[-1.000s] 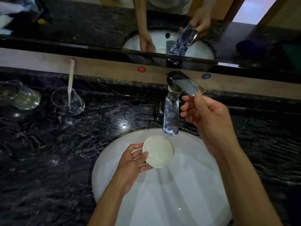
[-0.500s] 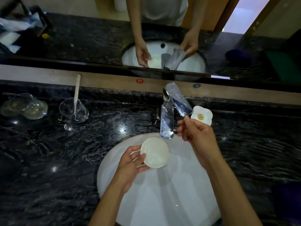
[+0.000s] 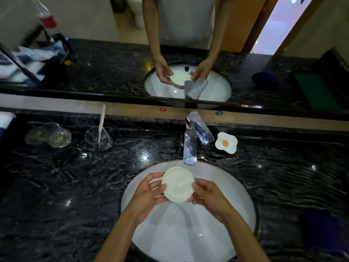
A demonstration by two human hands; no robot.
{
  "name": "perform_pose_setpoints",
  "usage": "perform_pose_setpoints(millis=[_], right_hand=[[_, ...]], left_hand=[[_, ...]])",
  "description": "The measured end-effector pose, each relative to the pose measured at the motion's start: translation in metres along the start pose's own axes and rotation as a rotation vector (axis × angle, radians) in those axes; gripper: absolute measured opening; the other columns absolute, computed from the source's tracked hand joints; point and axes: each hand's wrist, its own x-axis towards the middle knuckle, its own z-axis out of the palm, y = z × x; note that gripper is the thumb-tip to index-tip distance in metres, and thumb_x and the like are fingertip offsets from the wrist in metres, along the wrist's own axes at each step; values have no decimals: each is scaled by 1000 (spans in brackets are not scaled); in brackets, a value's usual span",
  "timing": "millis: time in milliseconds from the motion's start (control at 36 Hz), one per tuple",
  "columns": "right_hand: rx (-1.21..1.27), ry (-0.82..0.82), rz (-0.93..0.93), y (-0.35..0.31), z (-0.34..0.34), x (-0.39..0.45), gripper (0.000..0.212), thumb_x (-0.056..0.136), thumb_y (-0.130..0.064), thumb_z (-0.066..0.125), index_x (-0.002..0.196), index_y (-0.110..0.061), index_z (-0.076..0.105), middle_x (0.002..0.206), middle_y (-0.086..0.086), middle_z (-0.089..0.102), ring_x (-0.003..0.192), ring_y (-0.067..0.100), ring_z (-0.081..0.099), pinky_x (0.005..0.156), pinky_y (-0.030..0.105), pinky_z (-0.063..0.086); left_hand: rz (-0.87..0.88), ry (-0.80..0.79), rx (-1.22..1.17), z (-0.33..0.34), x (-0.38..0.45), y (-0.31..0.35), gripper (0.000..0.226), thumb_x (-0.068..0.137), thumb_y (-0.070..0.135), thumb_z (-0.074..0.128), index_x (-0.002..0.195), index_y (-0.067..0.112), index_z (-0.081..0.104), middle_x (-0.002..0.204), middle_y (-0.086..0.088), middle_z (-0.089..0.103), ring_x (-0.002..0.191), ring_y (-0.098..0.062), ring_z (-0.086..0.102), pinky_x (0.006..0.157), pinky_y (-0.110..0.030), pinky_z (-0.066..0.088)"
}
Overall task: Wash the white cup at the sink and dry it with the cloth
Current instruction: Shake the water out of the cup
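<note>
Holding the white cup (image 3: 178,184) over the sink (image 3: 236,197), we grip it from both sides: our left hand (image 3: 149,193) closes on its left rim and our right hand (image 3: 207,196) on its right, fingers curled around it. Just beyond our fingertips stands the faucet (image 3: 189,148), its spout directly above the cup's far edge, while a small flower-shaped dish (image 3: 226,143) sits past our right hand on the dark marble counter (image 3: 75,186).

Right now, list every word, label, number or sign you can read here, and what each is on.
No text reads legibly.
Red round sticker on the ledge above the faucet: too small to read.
Blue round sticker on the same ledge: too blurred.
White cup: no marking shows.
</note>
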Motion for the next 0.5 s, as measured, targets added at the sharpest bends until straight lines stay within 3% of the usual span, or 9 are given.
perform_pose_setpoints(millis=[194, 278, 333, 500], right_hand=[[-174, 58, -68, -9, 4, -6, 25, 103, -10, 48, 121, -8, 64, 89, 15, 68, 66, 18, 62, 63, 26, 55], [-280, 103, -117, -11, 5, -10, 25, 102, -12, 49, 122, -11, 64, 100, 12, 69, 64, 17, 61, 60, 24, 55], [-332, 118, -160, -11, 6, -14, 24, 102, -11, 49, 121, -12, 63, 103, 10, 68, 63, 18, 62, 62, 26, 56], [-377, 160, -236, -13, 11, -27, 23, 100, -8, 51, 119, -13, 62, 101, 8, 70, 62, 19, 64, 67, 37, 60]], left_hand=[[-71, -61, 0, -4, -13, 15, 54, 78, 6, 76, 129, 16, 60, 120, -18, 69, 106, -34, 70, 88, -51, 58], [-103, -107, 65, -4, -19, 23, 40, 88, 4, 69, 127, 5, 61, 122, -21, 69, 104, -32, 71, 82, -40, 61], [-101, -124, 115, -3, -23, 26, 27, 93, 2, 64, 119, 3, 65, 113, -17, 74, 98, -27, 73, 79, -34, 61], [-31, -103, 246, 3, -31, 30, 21, 93, 1, 63, 114, 6, 65, 102, -11, 75, 92, -21, 74, 82, -35, 62]])
